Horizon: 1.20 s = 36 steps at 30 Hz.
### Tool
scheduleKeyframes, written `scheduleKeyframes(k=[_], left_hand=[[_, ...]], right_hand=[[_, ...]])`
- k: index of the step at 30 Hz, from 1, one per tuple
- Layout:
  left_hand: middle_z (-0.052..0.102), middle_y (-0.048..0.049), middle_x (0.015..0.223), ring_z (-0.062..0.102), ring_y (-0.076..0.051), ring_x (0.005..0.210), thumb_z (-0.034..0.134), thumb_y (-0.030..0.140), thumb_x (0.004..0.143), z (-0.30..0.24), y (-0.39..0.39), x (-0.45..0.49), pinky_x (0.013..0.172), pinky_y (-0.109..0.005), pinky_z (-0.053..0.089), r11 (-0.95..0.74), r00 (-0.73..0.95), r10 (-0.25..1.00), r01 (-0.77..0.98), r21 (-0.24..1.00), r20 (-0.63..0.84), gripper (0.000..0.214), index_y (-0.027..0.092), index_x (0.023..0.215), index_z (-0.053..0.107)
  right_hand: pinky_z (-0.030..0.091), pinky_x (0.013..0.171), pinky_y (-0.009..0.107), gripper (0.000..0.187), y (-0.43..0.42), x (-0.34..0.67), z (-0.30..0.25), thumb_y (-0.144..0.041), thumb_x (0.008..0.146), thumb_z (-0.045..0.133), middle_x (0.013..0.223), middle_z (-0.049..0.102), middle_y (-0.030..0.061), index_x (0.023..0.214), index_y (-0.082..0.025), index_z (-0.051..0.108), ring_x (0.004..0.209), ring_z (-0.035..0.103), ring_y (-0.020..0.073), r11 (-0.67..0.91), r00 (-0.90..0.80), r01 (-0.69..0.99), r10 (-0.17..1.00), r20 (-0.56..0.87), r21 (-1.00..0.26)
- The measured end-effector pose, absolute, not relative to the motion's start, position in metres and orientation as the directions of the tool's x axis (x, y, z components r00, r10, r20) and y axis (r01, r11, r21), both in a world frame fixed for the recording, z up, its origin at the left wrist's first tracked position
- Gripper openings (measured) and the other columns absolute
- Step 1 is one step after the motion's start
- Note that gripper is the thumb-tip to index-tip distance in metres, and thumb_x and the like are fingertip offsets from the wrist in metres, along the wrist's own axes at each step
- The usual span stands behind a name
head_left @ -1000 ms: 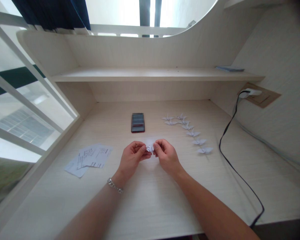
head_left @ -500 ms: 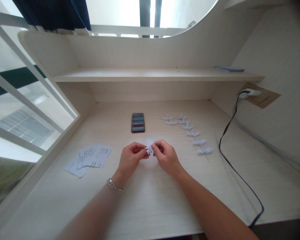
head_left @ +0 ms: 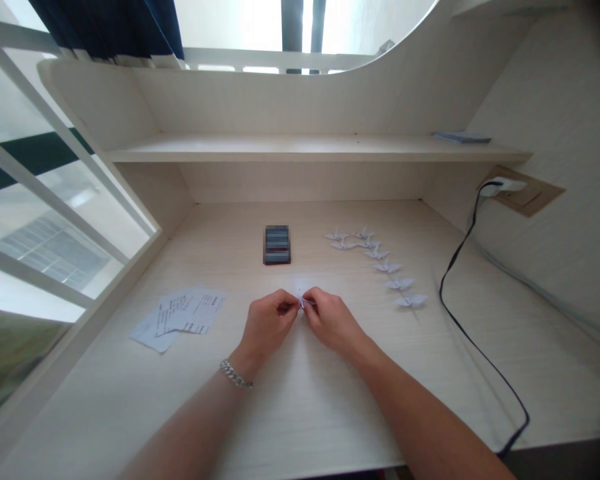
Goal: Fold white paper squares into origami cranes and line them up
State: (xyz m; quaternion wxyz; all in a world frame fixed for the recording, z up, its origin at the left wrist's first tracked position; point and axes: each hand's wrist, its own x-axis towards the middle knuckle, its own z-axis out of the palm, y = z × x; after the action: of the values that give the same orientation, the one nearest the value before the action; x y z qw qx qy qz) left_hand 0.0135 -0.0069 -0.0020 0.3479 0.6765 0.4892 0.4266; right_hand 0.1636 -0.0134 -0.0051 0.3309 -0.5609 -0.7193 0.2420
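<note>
Between my fingertips is a small white paper crane [head_left: 301, 301], mostly hidden by the fingers. My left hand [head_left: 273, 321], with a chain bracelet at its wrist, pinches the crane from the left. From the other side, my right hand [head_left: 330, 319] pinches it with thumb and forefinger. Both hands are closed and nearly touch above the desk. Several folded paper cranes [head_left: 400, 284] lie in a curved row to the right, their wings spread.
Beyond my hands lies a dark phone [head_left: 277, 245], its screen blurred. Printed paper sheets [head_left: 193, 313] overlap at the left. A black cable [head_left: 460, 327] runs from the wall socket [head_left: 530, 192] down the desk's right side. A shelf [head_left: 320, 148] spans the back, holding a flat stack [head_left: 461, 137].
My hands have drawn closer together around the crane, and the left has turned so its fingers cover more of it. The row of cranes, phone and sheets stay put.
</note>
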Motion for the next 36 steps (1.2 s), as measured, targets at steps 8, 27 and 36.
scheduleKeyframes(k=[8,27,36], left_hand=[[0.066,-0.003,0.076,0.06,-0.016,0.067,0.059,0.026,0.073,-0.001,-0.006,0.014,0.063,-0.025,0.042,-0.251,0.166,0.965,0.377,0.892,0.202,0.01,0.022,0.081,0.064],[0.054,-0.002,0.067,0.05,-0.01,0.06,0.053,0.033,0.079,0.004,0.001,0.007,0.056,-0.023,0.036,0.268,0.475,0.871,-0.248,0.931,-0.125,0.02,0.014,0.071,0.051],[0.053,0.0,0.058,0.046,-0.009,0.048,0.046,0.028,0.08,-0.004,0.002,0.009,0.047,-0.022,0.033,0.244,0.428,0.883,-0.068,0.967,-0.192,0.02,0.014,0.066,0.051]], right_hand=[[0.031,0.056,0.025,0.016,-0.012,0.164,-0.004,-0.023,0.084,0.042,0.066,0.059,0.0024,0.073,-0.019,0.052,0.061,0.051,0.0146,0.281,-0.213,0.702,0.96,0.183,-0.655],[0.036,0.048,0.021,0.019,-0.005,0.171,-0.003,-0.034,0.077,0.055,0.065,0.057,0.0002,0.073,-0.016,0.051,0.051,0.051,0.009,-0.267,-0.36,-0.288,0.92,-0.154,-0.92],[0.037,0.047,0.02,0.023,-0.006,0.169,-0.001,-0.037,0.076,0.057,0.06,0.057,-0.0006,0.069,-0.015,0.052,0.049,0.051,0.0083,-0.231,-0.349,-0.186,0.924,-0.156,-0.955]])
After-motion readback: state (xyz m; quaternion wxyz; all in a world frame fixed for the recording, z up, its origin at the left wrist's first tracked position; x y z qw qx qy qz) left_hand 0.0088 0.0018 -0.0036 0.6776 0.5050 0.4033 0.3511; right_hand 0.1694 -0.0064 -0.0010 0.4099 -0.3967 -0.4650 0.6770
